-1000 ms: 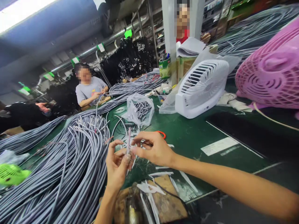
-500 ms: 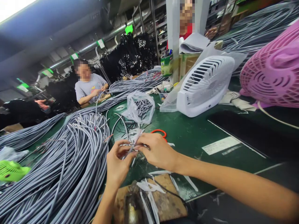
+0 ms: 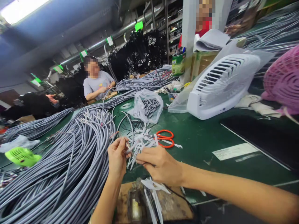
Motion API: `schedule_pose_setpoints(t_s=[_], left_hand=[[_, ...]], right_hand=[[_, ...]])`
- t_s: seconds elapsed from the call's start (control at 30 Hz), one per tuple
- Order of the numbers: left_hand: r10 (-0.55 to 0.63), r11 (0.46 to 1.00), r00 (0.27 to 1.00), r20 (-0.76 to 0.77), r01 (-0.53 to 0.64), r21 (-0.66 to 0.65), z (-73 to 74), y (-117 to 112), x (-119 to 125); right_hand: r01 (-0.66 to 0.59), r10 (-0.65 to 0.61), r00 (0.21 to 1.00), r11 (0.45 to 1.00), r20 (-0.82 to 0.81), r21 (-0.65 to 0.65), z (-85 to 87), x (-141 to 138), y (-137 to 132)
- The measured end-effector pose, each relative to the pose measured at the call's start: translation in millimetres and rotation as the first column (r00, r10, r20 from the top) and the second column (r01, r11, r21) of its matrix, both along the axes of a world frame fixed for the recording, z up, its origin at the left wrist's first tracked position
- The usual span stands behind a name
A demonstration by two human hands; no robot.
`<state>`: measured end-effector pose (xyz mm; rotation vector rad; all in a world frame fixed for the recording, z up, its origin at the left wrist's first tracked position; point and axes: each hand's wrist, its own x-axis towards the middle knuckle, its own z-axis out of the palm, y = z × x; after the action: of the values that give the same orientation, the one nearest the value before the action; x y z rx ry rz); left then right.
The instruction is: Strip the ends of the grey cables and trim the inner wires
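Observation:
My left hand [image 3: 118,155] is closed in a pinch around the end of a grey cable [image 3: 130,150], above the green table. Just to its right, my right hand [image 3: 161,163] is also closed, fingertips pressed together close to the cable end. Whatever lies between those fingertips is too small to make out. Behind my hands lie white paper-like strips [image 3: 139,140] and scissors [image 3: 165,138] with orange handles. A large bundle of grey cables [image 3: 86,161] fills the table to the left of my left hand.
A clear plastic bag [image 3: 158,115] of short grey tubes sits beyond the scissors. A white fan [image 3: 221,87] and pink fan [image 3: 283,79] stand at right. Below my hands is a wooden board [image 3: 173,205] with a dark tool. A person [image 3: 98,84] works across the table.
My hands, together at the cable earlier, are now slightly apart, the right one lower. My left fingers have closed up. The view has shifted, and the scissors show fully.

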<state>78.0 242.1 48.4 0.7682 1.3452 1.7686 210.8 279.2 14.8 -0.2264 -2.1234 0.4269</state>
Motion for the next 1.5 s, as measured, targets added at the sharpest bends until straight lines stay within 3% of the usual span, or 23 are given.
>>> schedule_pose_setpoints(t_s=[0.13,0.23,0.33,0.43,0.53,0.63,0.77,0.9,1.0,1.27,1.5], left_hand=[[0.086,0.996,0.973,-0.215,-0.081,0.030,-6.8,0,-3],[0.126,0.992,0.927,-0.354,-0.110,0.065,-9.0,-2,-4],[0.122,0.992,0.898,-0.423,-0.102,0.069,-6.3,-6,-2],[0.044,0.999,0.880,-0.473,-0.036,0.026,-2.9,-9,4],[-0.037,0.999,0.846,-0.532,0.035,-0.013,-3.9,-12,10],[-0.093,0.995,0.792,-0.603,0.089,-0.037,-8.3,-13,14],[-0.081,0.996,0.748,-0.659,0.082,-0.029,-10.7,-14,15],[0.040,0.999,0.758,-0.651,-0.027,0.030,-7.4,-12,14],[0.068,0.998,0.771,-0.634,-0.055,0.041,-7.3,-12,13],[-0.052,0.999,0.780,-0.623,0.048,-0.024,-15.6,-14,16],[0.108,0.994,0.798,-0.593,-0.075,0.081,-13.4,-12,19]], right_hand=[[-0.013,0.009,0.998,0.997,0.061,0.070,-4.3,1,-10],[-0.125,0.129,0.990,0.990,-0.060,0.068,2.8,7,-11],[-0.058,0.021,0.970,0.987,-0.241,-0.147,16.5,13,-4],[0.046,-0.162,0.957,0.903,-0.240,-0.428,27.3,12,8],[-0.017,-0.090,0.980,0.849,-0.176,-0.529,29.7,8,18],[-0.065,-0.008,0.990,0.854,-0.139,-0.515,27.7,6,21],[0.020,-0.076,0.991,0.900,-0.111,-0.436,27.2,8,20],[0.066,-0.120,0.986,0.920,-0.117,-0.387,29.3,11,20],[0.080,-0.135,0.984,0.919,-0.118,-0.385,29.7,11,21],[0.039,-0.087,0.988,0.942,-0.129,-0.335,26.7,10,19],[0.075,-0.122,0.986,0.934,-0.113,-0.349,27.2,10,19]])
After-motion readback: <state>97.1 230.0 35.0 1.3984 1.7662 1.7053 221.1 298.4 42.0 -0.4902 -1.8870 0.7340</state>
